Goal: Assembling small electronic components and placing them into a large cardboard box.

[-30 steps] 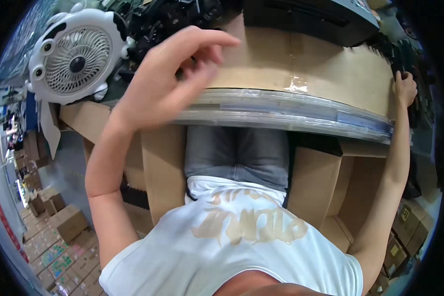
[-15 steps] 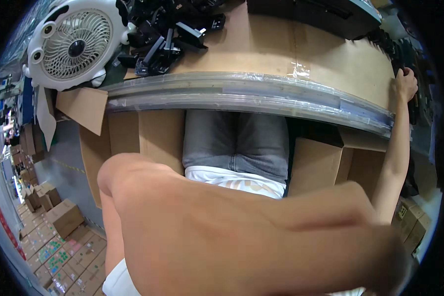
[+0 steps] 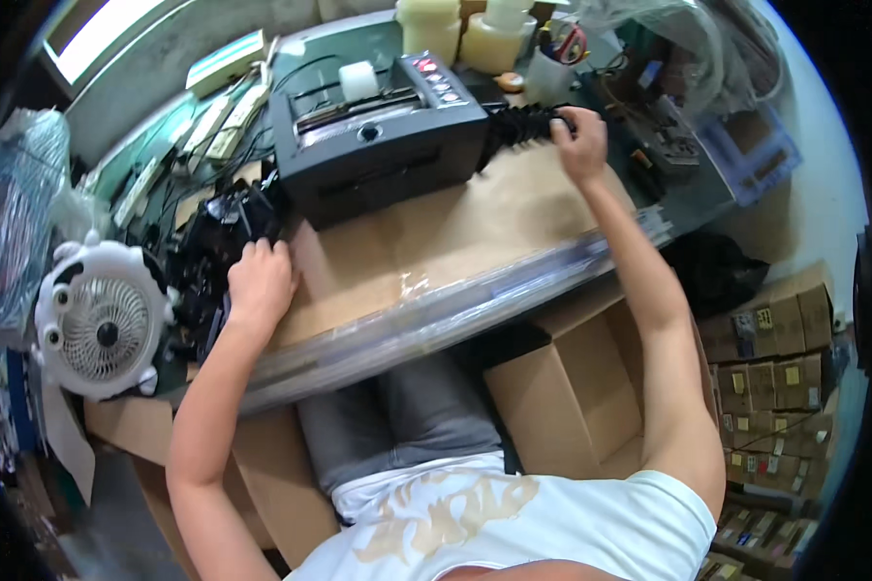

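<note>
My left hand [image 3: 264,281] reaches to the right edge of a tangled pile of black plastic parts [image 3: 196,254]. Its fingers are bent at the pile, and what they grip, if anything, is hidden. At the far right of the cardboard work surface [image 3: 378,266], my right hand [image 3: 581,143] curls its fingers at the end of a row of black toothed parts [image 3: 521,126]. I cannot make out what lies inside that grip. Between the hands stands a black desktop machine [image 3: 383,145] with a roller slot on top and lit buttons.
A white animal-shaped fan [image 3: 102,324] stands left of the pile. Clear tape covers the table's front edge [image 3: 436,308]. Open cardboard boxes [image 3: 543,412] flank my legs. Tape rolls [image 3: 426,29] and a cup of tools [image 3: 549,76] stand behind the machine. Stacked cartons [image 3: 770,387] are at right.
The view has swung, bringing the whole machine into sight. My left arm, which stretched across the lower view, now extends to the black pile. My right hand stays by the black row.
</note>
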Available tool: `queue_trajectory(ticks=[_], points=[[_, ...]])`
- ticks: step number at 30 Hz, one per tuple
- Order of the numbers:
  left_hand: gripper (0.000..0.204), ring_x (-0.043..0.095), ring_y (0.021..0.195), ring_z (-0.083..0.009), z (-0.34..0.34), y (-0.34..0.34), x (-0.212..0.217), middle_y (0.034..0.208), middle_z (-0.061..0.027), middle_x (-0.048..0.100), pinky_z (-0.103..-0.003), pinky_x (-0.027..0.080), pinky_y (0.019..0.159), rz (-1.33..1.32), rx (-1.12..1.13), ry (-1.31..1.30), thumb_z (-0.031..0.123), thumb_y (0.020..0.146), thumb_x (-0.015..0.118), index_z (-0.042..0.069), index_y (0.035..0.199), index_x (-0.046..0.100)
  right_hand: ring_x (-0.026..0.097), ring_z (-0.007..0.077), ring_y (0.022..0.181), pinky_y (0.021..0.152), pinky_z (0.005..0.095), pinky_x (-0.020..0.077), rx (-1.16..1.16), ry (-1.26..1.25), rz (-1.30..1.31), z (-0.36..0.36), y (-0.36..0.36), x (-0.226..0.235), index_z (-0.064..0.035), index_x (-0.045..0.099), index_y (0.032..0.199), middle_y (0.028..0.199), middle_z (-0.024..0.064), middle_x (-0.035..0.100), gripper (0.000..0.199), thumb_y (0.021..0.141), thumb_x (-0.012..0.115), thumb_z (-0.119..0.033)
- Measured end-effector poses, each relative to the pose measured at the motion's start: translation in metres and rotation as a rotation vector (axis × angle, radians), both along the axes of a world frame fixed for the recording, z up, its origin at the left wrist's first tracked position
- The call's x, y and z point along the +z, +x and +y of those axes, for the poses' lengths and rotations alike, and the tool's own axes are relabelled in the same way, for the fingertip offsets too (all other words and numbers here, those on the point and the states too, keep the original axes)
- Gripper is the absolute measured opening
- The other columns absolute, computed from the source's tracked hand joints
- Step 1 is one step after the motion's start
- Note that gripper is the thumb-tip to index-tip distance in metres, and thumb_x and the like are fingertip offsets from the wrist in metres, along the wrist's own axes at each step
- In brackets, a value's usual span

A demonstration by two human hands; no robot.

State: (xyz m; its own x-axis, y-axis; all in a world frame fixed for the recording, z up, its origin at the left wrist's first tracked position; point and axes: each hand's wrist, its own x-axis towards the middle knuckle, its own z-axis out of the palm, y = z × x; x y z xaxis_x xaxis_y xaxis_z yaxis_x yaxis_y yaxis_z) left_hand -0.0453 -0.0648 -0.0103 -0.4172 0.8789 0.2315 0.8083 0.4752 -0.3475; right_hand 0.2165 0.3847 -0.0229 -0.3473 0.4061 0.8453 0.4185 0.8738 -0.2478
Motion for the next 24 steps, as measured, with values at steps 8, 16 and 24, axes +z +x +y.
queue_trajectory(ticks=[8,16,24], points=[[0.02,0.058,0.064,-0.0273,0.005,0.046,0.076,0.084,-0.0088,0.06,-0.037,0.049,0.06,-0.578,-0.342,0.091,0.008,0.084,0.067,0.006,0.104,0.064,0.05,0.0307,0.112,0.097,0.0381,0.0393,0.33,-0.096,-0.01,-0.083,-0.066,0.046,-0.0144,0.068,0.116,0.124,0.0105,0.057,0.028,0.095,0.057,-0.031],[0.014,0.06,0.065,-0.0229,0.056,0.064,0.034,0.09,-0.0106,0.064,-0.034,0.048,0.061,-0.799,-0.611,0.073,0.015,0.089,0.063,0.003,0.096,0.061,0.048,0.0309,0.116,0.098,0.0411,0.0392,0.143,0.261,-0.148,-0.096,-0.085,0.06,-0.013,0.071,0.108,0.122,0.0113,0.057,0.028,0.096,0.055,-0.033],[0.03,0.063,0.065,-0.0206,0.066,0.054,-0.002,0.092,-0.0132,0.068,-0.033,0.05,0.059,-0.917,-0.281,0.125,0.022,0.09,0.062,0.0,0.108,0.052,0.044,0.0056,0.058,0.056,0.0188,0.0373,0.46,-1.287,0.175,-0.183,-0.056,0.044,-0.0053,0.065,0.092,0.073,-0.001,0.055,0.023,0.097,0.06,-0.027]])
